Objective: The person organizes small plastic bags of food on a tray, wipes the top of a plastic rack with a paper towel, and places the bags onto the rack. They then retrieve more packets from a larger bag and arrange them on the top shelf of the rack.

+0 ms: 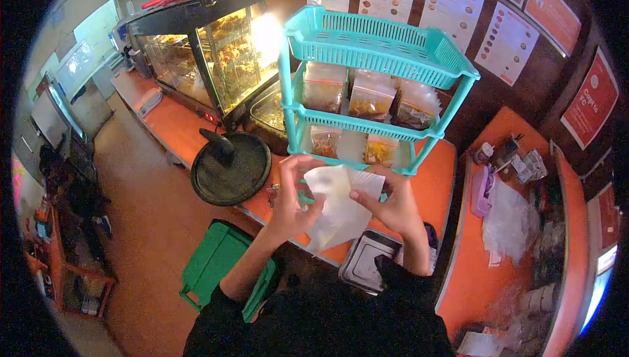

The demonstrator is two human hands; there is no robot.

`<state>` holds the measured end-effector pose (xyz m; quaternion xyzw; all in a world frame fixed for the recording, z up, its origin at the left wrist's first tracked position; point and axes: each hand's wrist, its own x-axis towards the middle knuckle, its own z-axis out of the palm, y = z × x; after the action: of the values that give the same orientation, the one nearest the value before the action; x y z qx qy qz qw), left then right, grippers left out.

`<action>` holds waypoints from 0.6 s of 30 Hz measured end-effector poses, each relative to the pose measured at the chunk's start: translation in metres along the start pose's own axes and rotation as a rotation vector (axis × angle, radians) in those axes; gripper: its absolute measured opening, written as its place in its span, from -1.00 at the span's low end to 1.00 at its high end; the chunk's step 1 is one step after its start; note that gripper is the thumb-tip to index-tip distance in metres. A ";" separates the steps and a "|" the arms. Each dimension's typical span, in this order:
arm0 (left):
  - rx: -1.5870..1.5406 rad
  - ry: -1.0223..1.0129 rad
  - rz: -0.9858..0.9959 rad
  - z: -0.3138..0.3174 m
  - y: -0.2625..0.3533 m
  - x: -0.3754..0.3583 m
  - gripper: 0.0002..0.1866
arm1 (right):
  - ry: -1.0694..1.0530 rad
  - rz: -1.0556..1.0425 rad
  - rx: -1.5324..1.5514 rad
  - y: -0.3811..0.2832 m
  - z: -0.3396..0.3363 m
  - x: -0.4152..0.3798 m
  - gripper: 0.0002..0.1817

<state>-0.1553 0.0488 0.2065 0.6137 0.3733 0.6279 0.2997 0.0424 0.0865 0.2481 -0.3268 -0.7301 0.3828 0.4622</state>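
Note:
A white piece of paper (337, 209), perhaps a paper bag, is held up in front of me between both hands. My left hand (293, 200) grips its left edge, with the fingers curled and the thumb against the paper. On the other side my right hand (393, 206) pinches the upper right part, thumb in front and fingers behind. Just beyond the paper stands a turquoise tiered rack (383, 124). Zip bags of food (371, 101) lie on its middle shelf, and smaller bags (381, 150) on the lower one.
A lit food warmer (229, 56) stands left of the rack. A round black lid (230, 168) overhangs the orange counter's edge. Below is a green bin (216, 262). A metal tray (368, 262) lies by my right forearm. The right counter holds a purple basket (483, 190) and plastic bags (508, 223).

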 end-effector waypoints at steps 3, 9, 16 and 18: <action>0.115 -0.064 0.247 0.002 0.035 0.033 -0.44 | -0.273 0.084 -0.275 -0.044 -0.022 0.017 -0.71; 0.361 -0.538 0.429 -0.006 0.114 0.087 -0.80 | -0.005 -0.268 -0.336 -0.098 -0.051 0.041 -0.71; 0.348 -0.716 0.339 -0.006 0.151 0.139 -0.56 | 0.226 -0.564 -0.178 -0.072 -0.039 0.028 -0.48; 0.094 -0.722 0.198 -0.008 0.152 0.152 -0.59 | 0.186 -0.404 -0.088 -0.073 -0.037 0.020 -0.61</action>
<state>-0.1606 0.0930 0.4168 0.8417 0.2110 0.3794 0.3211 0.0601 0.0765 0.3298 -0.2277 -0.7510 0.2183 0.5801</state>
